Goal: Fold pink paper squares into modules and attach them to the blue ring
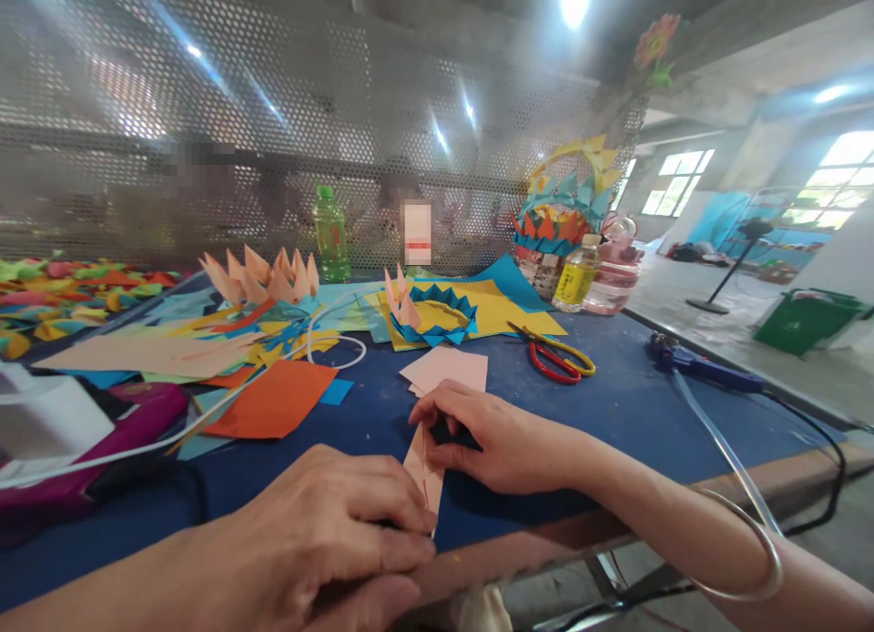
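Note:
A narrow folded piece of pale pink paper (424, 473) lies near the table's front edge, a crease or seam running along it. My left hand (355, 523) presses on its near end with the fingers together. At the far end, my right hand (478, 432) pinches the paper between thumb and fingers. Just beyond are flat pale pink sheets (447, 371). Farther back, a blue zigzag paper ring (459, 327) with pink points on its left side rests on yellow paper (519, 309).
Red-and-yellow scissors (556, 359) and a blue glue gun (710, 363) lie to the right. Orange paper (273, 400), a white cable and a purple object (147, 404) are left. Bottles (330, 236) and pink folded points (263, 277) stand behind.

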A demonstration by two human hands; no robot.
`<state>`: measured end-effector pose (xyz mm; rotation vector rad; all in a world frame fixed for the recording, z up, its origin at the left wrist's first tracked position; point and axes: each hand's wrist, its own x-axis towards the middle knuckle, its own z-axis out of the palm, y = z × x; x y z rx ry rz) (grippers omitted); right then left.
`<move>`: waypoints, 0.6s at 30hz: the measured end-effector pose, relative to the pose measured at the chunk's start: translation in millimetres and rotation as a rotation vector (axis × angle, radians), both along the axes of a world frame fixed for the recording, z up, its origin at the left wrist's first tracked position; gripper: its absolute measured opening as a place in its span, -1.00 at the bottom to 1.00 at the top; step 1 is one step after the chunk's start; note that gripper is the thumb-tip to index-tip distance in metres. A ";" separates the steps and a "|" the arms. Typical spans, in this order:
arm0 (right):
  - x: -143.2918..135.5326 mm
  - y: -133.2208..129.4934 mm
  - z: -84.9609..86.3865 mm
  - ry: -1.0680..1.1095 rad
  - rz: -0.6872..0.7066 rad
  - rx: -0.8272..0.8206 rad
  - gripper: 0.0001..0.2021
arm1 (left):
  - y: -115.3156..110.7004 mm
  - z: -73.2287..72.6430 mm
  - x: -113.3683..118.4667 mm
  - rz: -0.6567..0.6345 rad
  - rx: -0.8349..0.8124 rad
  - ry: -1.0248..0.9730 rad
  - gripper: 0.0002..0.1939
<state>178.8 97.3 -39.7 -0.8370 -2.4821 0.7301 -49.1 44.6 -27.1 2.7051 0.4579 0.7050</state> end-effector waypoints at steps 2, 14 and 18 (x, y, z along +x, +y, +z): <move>0.7 2.0 -1.9 0.022 0.021 0.017 -0.61 | 2.0 1.1 1.7 -0.016 -0.041 -0.048 -0.74; -0.9 3.6 0.6 0.059 -0.002 -0.013 -0.69 | 34.1 -6.8 3.2 0.531 -0.160 -0.026 -0.85; -1.5 4.9 -2.0 0.064 0.014 0.020 -0.65 | 28.9 -6.4 12.7 0.586 -0.210 0.067 -0.83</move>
